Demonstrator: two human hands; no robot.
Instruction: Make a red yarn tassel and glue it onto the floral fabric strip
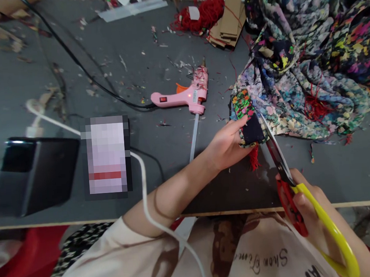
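Note:
My left hand (228, 144) is closed on the edge of a floral fabric (249, 108), with the thumb on top beside a dark navy patch. A red tassel (254, 158) hangs below those fingers. In my right hand (312, 201) is a pair of scissors (280, 161) with one yellow and one red handle. The blades point up and left, and their tips meet the fabric just right of my left hand. Whether the blades have fabric between them I cannot tell. More of the floral cloth (312, 58) lies bunched toward the back right.
A pink glue gun (182, 97) lies left of the fabric, its glue stick (195, 133) pointing toward me. Red yarn (201, 15) and cardboard pieces (229, 19) sit behind. A blurred-out phone-like item (106, 156), a black power bank (44, 173) and a white cable (143, 188) are at left.

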